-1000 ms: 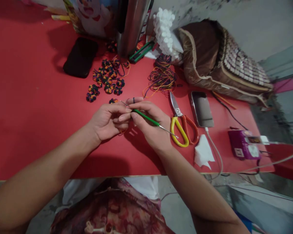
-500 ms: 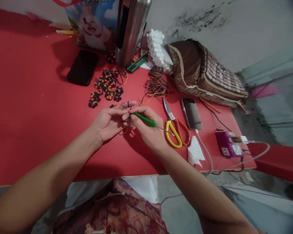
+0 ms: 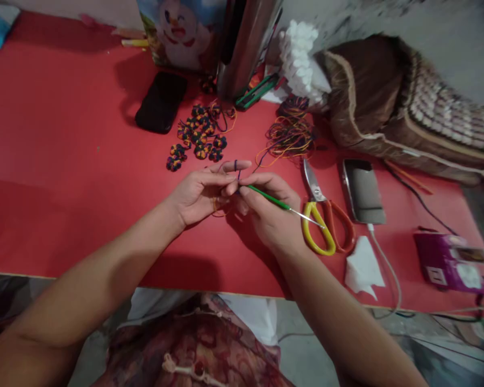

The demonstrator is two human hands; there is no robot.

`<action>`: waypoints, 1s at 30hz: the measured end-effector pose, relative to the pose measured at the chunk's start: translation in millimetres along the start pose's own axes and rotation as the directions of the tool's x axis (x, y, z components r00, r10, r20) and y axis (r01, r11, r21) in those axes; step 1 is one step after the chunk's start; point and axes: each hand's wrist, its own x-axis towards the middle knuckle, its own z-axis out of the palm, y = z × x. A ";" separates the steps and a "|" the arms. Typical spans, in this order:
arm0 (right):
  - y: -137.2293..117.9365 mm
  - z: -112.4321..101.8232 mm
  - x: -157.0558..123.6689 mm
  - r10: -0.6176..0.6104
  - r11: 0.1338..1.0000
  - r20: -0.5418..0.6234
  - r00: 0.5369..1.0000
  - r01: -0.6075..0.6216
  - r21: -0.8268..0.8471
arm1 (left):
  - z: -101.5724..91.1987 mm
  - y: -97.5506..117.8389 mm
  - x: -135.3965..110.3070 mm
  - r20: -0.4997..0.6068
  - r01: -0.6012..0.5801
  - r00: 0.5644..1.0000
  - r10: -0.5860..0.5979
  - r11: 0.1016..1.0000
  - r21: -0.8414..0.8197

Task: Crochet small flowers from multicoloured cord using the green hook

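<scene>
In my right hand is a crochet hook with a green handle, its bare metal end pointing back over the scissors. My left hand meets it fingertip to fingertip, pinching yarn, with a dark loop of yarn wound round the outstretched index finger. An orange strand hangs below the left fingers. The small worked piece between the fingertips is mostly hidden. From there a thread runs up to a loose tangle of purple and orange yarn. Several small multicoloured crocheted pieces lie beyond my left hand.
Scissors with yellow and red handles lie right of my hand, beside a charging phone and crumpled tissue. A black phone-like object, steel flask, green cutter, brown bag and purple box surround the work area.
The view has shifted, so the table's things sit differently in the picture. Both hands keep together at the yarn, and the hook is still in my right hand.
</scene>
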 end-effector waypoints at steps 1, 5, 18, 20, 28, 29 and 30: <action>-1.0 -0.6 0.2 0.006 1.000 0.001 1.000 -0.006 0.000 | 0.1 -0.1 0.0 -0.004 0.002 1.000 -0.002 1.000 -0.003; -2.8 -0.6 -0.6 -0.019 0.999 -0.005 1.000 0.019 -0.042 | 0.3 0.3 0.0 -0.023 0.020 1.000 -0.020 1.000 0.007; -31.6 11.2 3.2 -0.155 0.942 0.183 0.971 0.202 -0.270 | 12.4 10.2 -9.0 -0.018 -0.101 0.995 0.100 0.994 -0.047; -19.4 12.9 -1.6 -0.296 0.877 0.141 0.945 0.328 -0.351 | 12.1 10.1 -9.1 -0.055 -0.091 0.995 0.088 0.995 -0.045; -3.1 4.3 -7.3 -0.596 0.472 0.335 0.730 0.655 -0.590 | 15.6 3.7 -9.3 -0.129 -0.087 0.988 0.083 0.996 -0.031; -4.7 2.5 -6.0 -0.585 0.469 0.341 0.736 0.650 -0.598 | 16.6 3.8 -9.9 -0.130 -0.087 0.988 0.083 0.996 -0.032; -6.3 0.9 -4.7 -0.574 0.461 0.353 0.739 0.648 -0.606 | 17.7 4.2 -10.5 -0.128 -0.091 0.988 0.086 0.995 -0.033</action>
